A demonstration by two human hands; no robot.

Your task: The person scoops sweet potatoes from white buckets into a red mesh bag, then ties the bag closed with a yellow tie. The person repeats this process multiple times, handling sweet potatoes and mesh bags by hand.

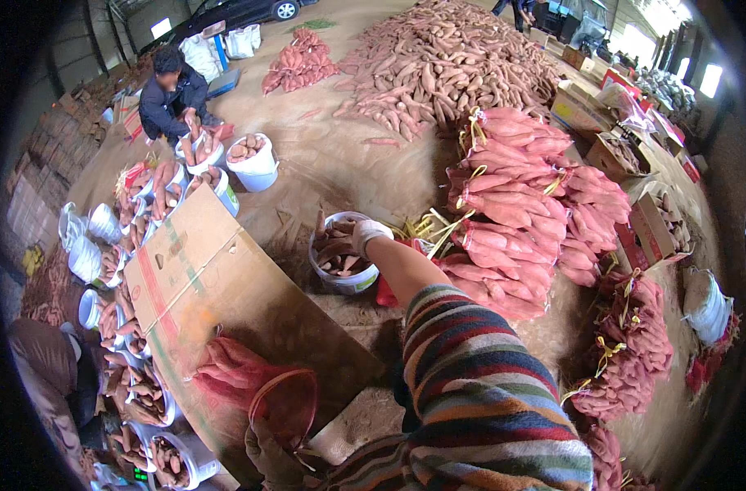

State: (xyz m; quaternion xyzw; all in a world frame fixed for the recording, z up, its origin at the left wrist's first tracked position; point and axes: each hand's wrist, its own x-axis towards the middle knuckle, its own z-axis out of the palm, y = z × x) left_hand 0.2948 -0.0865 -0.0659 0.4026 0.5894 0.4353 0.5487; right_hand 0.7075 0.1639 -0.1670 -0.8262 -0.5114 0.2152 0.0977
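While the left hand (266, 454) grips a mesh bag (230, 366), the right (373, 237) clasps a bucket (358, 283) of sweet potatoes (339, 263).

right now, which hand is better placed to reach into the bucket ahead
Probably the right hand: it is at the rim of the white bucket, while the left hand is farther back, at the mouth of the red mesh bag.
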